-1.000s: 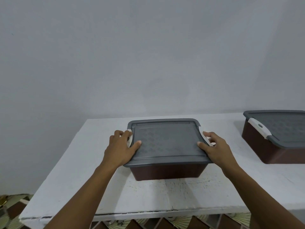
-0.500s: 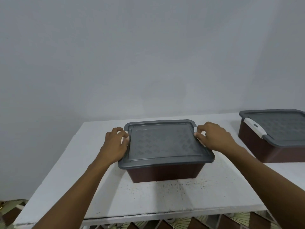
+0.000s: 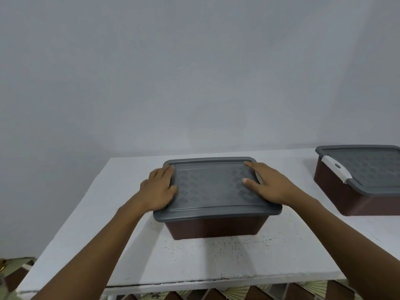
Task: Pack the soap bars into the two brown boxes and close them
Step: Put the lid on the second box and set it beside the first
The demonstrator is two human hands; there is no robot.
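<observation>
Both hands are pressing flat on the near brown box's grey lid (image 3: 216,187): the left hand (image 3: 159,191) is lying spread over the lid's left edge with its fingers reaching onto the patterned top, and the right hand (image 3: 270,184) is resting open over the right edge, thumb and forefinger splayed wide on the lid. Neither hand is gripping anything. Half a second ago both were curled at the white side latches; now they are flattened out on top, and the latches are lying hidden beneath them. The near brown box (image 3: 216,227) is sitting closed at the middle of the white table (image 3: 194,260), in the same spot as before. A second brown box (image 3: 357,200) is standing well apart at the right, lidded, its white latch (image 3: 335,169) folded over the lid's left rim, and partly cut off by the frame edge. Bare tabletop is lying open in front of the near box down to the chipped front edge, to its left, and between the two boxes. A plain wall is rising just behind the table.
</observation>
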